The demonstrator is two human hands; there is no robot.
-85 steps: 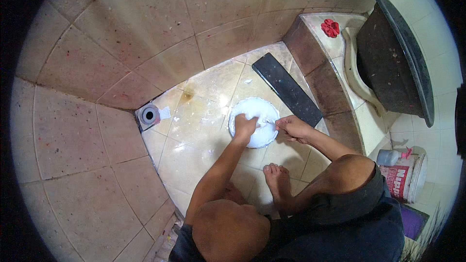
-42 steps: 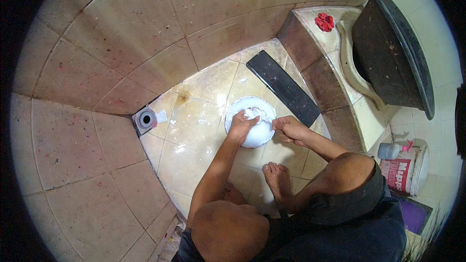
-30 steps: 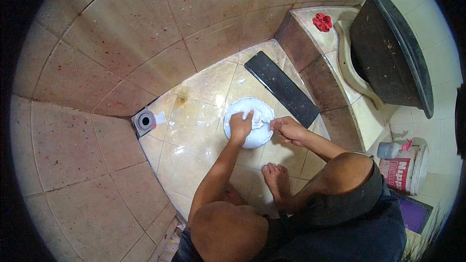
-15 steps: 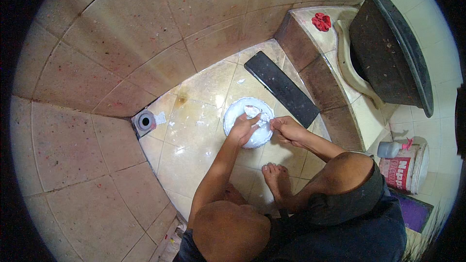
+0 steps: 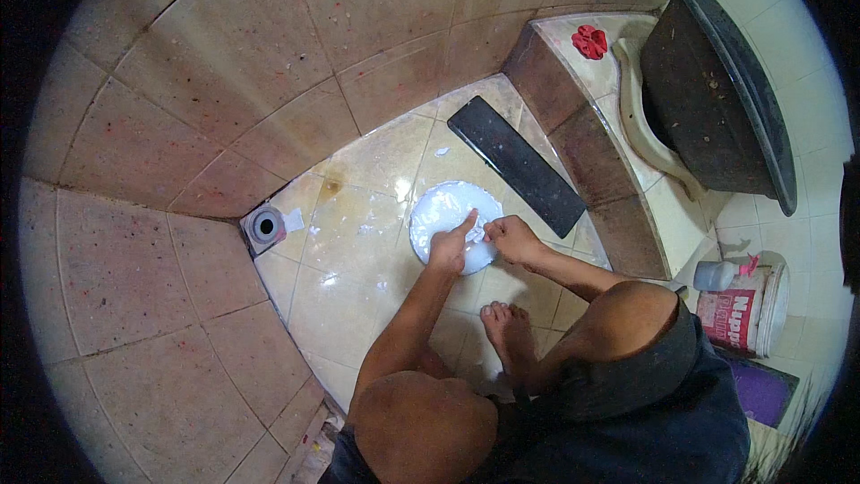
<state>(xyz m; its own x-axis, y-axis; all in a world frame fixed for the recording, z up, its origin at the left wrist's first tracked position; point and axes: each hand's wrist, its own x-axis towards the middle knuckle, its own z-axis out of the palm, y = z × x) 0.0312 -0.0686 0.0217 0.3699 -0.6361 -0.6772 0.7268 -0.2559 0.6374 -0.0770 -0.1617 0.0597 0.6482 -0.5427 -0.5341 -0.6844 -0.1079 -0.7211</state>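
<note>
A small, crumpled, wet-looking white piece (image 5: 477,231) is held between my hands, and its exact kind cannot be made out. My left hand (image 5: 448,248) grips it on the left, thumb side raised and other fingers curled. From the right, my right hand (image 5: 513,240) pinches its edge with closed fingers. Directly beneath both hands is a round white basin (image 5: 428,213) with a glossy white surface and a scalloped rim, set on the tiled floor. My hands hide part of the piece and the basin's near side.
A long black slab (image 5: 517,164) lies beyond the basin, alongside a tiled ledge (image 5: 582,139). On the ledge are a red scrunchie (image 5: 589,42) and a large tilted black tub (image 5: 708,90). A grey pipe opening (image 5: 267,226) stands in the left corner; a labelled bucket (image 5: 766,309) is right.
The white piece has bunched lower between my hands, showing less of itself. My left thumb side now points upward, and my right hand has curled tighter beside it.
</note>
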